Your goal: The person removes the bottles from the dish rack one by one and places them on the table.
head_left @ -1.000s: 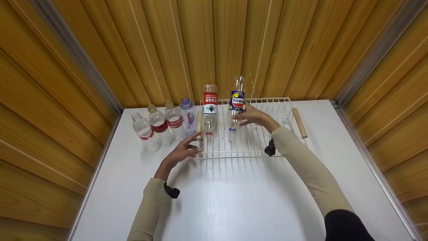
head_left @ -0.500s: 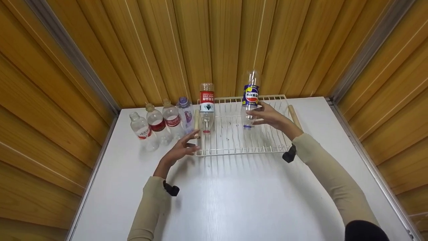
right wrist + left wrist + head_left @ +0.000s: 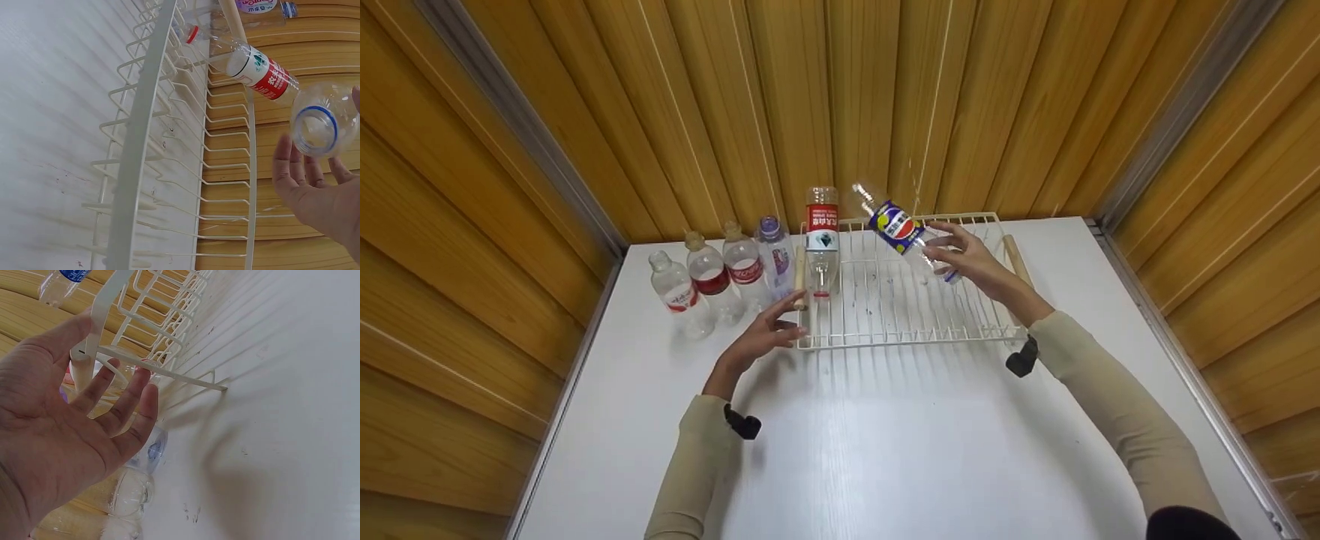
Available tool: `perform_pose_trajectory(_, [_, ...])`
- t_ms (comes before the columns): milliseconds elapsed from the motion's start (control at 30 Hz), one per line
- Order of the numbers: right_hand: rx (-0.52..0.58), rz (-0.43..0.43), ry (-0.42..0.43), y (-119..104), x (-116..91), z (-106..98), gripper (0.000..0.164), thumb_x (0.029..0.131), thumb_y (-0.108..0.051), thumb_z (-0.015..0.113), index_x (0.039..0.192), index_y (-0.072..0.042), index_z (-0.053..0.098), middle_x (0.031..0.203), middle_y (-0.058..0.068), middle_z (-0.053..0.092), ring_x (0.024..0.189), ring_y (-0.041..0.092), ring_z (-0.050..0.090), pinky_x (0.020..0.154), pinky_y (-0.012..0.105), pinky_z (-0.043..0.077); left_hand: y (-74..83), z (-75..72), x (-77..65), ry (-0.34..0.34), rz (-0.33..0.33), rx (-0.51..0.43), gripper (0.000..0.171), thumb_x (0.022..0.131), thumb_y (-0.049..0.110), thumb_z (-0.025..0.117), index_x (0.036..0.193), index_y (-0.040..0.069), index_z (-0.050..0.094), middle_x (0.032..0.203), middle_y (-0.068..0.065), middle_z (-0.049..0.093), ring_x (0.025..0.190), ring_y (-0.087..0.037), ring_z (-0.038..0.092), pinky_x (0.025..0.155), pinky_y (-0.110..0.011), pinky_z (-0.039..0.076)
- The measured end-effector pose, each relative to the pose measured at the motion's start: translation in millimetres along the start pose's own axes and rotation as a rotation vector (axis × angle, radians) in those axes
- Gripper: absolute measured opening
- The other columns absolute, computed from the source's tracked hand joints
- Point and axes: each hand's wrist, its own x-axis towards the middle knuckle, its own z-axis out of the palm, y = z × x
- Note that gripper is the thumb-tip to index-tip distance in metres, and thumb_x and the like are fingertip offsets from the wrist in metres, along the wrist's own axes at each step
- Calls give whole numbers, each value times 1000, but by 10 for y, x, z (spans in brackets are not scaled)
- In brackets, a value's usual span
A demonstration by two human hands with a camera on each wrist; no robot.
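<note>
In my right hand [image 3: 971, 259] is a clear plastic bottle [image 3: 896, 227] with a blue Pepsi label, held near its neck above the wire dish rack [image 3: 900, 341]. It tilts, base up to the left, and its uncapped mouth with a blue ring [image 3: 336, 135] points down. An upside-down water bottle [image 3: 822, 240] with a red and white label stands at the rack's left end, its red-ringed neck lowest. My left hand [image 3: 761, 337] is at the rack's left front corner, fingers loosely spread, touching the frame by the wooden handle [image 3: 82, 371].
Several upright, empty plastic bottles stand left of the rack: a clear one with a red-and-white label [image 3: 679, 292], two with red labels [image 3: 711, 281] [image 3: 746, 270], and a purple-necked one [image 3: 776, 255]. Another wooden handle [image 3: 1015, 259] is at the rack's right end. A wood-panelled wall [image 3: 855, 90] rises behind.
My right hand has moved right with the Pepsi bottle, then tilted it so its base leans left. My left hand has stayed at the rack's corner.
</note>
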Motion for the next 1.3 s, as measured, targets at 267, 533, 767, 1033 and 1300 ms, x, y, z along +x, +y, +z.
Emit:
perform_pose_trajectory(267, [-7, -71, -58, 70, -89, 11, 63, 95, -20, 74, 148, 0, 46, 144, 20, 54, 110, 14, 67, 86, 33, 62, 3, 23, 5, 11, 9, 16, 76, 93, 29, 75, 157, 40, 36, 163, -10, 36, 132, -36, 55, 100, -51, 55])
perform_pose_trajectory(533, [-42, -101, -86, 98, -139, 5, 58, 93, -16, 76, 142, 2, 52, 141, 19, 58, 109, 12, 69, 86, 33, 62, 25, 24, -19, 40, 36, 47, 75, 94, 27, 74, 158, 38, 37, 163, -9, 38, 133, -36, 54, 102, -49, 53])
perform_pose_trajectory(767, [-80, -104, -100, 78, -218, -34, 58, 89, -15, 79, 140, 0, 54, 142, 22, 56, 117, 20, 66, 87, 34, 62, 177, 9, -69, 84, 73, 150, 76, 92, 20, 76, 158, 30, 39, 161, -12, 41, 141, -40, 45, 110, -56, 46])
perform_pose_trajectory(1033, [-111, -114, -133, 55, -283, -16, 59, 87, -15, 82, 138, -2, 56, 140, 19, 58, 120, 24, 64, 87, 33, 62, 540, 23, -188, 165, 141, 412, 82, 84, 24, 85, 155, 25, 45, 166, -12, 33, 154, -40, 25, 120, -65, 31])
perform_pose_trajectory(1300, [-203, -169, -163, -18, -403, 22, 58, 83, -15, 85, 133, -3, 60, 137, 18, 61, 126, 31, 61, 92, 27, 59, 882, 237, -157, 10, 246, 463, 81, 86, 26, 83, 156, 29, 43, 165, -6, 38, 154, -34, 29, 121, -64, 29])
